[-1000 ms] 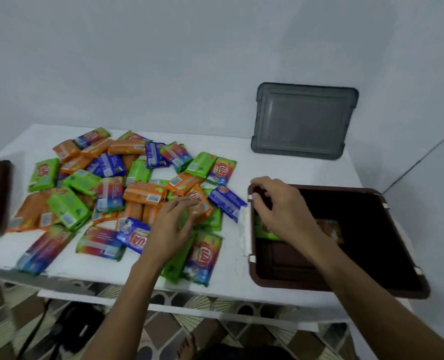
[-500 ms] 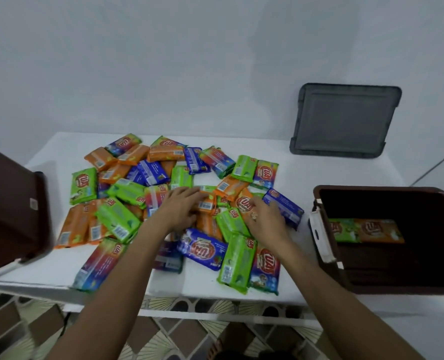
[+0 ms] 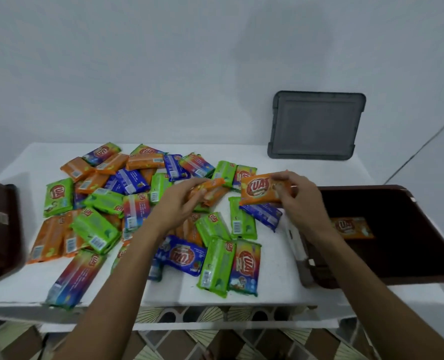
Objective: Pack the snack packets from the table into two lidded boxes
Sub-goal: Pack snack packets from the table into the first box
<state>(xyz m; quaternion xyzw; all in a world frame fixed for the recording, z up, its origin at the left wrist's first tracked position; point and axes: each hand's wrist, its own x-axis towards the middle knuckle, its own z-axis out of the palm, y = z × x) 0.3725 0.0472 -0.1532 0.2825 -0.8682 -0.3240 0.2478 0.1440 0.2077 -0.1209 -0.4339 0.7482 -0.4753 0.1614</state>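
Note:
A heap of orange, green, blue and rainbow snack packets [image 3: 143, 211] covers the white table [image 3: 270, 279]. My right hand [image 3: 300, 201] pinches an orange packet [image 3: 261, 189] by its right end, lifted above the pile. My left hand [image 3: 179, 201] grips another orange packet [image 3: 209, 189] just above the heap. An open brown box [image 3: 397, 245] stands at the right with an orange packet [image 3: 350, 227] lying inside. A second brown box [image 3: 0, 229] shows at the left edge.
A grey lid [image 3: 315, 126] leans against the white wall at the back right. Several packets lie close to the table's front edge. Patterned floor tiles show below the table.
The view swung left. My right hand left the box, reached into the pile and lifted an orange packet. My left hand rose from the heap with another orange packet.

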